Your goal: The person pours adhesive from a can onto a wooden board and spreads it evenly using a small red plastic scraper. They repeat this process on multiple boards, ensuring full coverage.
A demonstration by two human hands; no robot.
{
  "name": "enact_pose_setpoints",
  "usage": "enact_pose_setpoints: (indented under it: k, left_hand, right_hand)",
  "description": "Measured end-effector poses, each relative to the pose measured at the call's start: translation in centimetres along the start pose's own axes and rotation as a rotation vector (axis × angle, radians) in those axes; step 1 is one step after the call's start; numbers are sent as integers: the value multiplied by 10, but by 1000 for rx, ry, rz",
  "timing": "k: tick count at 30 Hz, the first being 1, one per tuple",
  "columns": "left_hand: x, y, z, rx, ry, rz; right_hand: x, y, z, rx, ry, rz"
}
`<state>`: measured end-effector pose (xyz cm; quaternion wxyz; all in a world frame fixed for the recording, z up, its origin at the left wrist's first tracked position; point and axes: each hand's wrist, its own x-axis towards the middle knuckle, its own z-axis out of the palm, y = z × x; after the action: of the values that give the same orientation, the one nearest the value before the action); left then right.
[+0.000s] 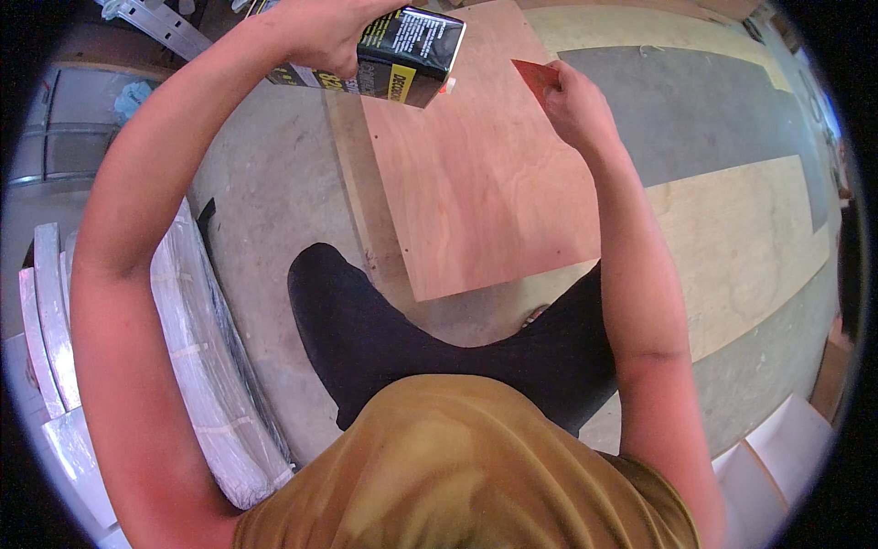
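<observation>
My left hand (pixel 322 34) grips a black rectangular metal can (pixel 405 51) with yellow lettering and holds it tilted on its side. A small red and white spout (pixel 448 86) shows at the can's right end, above a reddish plywood sheet (pixel 473 185). Pinched in my right hand (pixel 579 99) is a flat red spreader (pixel 536 79), its pointed corner turned to the left over the sheet. Small dark holes dot the sheet's margins. Whether anything flows from the can cannot be seen.
Pale plywood boards (pixel 748 240) and a dark grey panel (pixel 699 110) lie to the right. Plastic-wrapped long packages (pixel 206 370) stand close on my left. A metal ladder-like frame (pixel 154 27) is at the upper left. White box-like panels (pixel 782 446) sit at the lower right.
</observation>
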<state>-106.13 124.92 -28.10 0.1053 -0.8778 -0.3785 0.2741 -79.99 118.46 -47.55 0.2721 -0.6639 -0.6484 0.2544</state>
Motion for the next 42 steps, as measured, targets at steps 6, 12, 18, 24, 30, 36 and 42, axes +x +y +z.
enact_pose_setpoints:
  k: [6,12,18,24,30,36,42]
  left_hand:
    - [-4,-1,-1,18,13,4]
    - [-5,0,-1,28,16,18]
    - [-7,3,-3,42,23,32]
    - [-8,7,1,99,36,58]
    - [-9,10,-3,129,20,54]
    - [-12,14,-3,172,8,65]
    - [-18,20,-9,167,24,88]
  right_hand:
    - [-7,-4,0,9,-5,8]
    - [-10,-2,5,-18,1,-2]
    - [-8,3,14,-76,2,-10]
    - [-11,3,21,-88,14,-25]
    - [-17,-1,22,-125,15,-29]
    - [-21,-3,23,-160,35,-40]
    - [-26,-5,28,-149,22,-23]
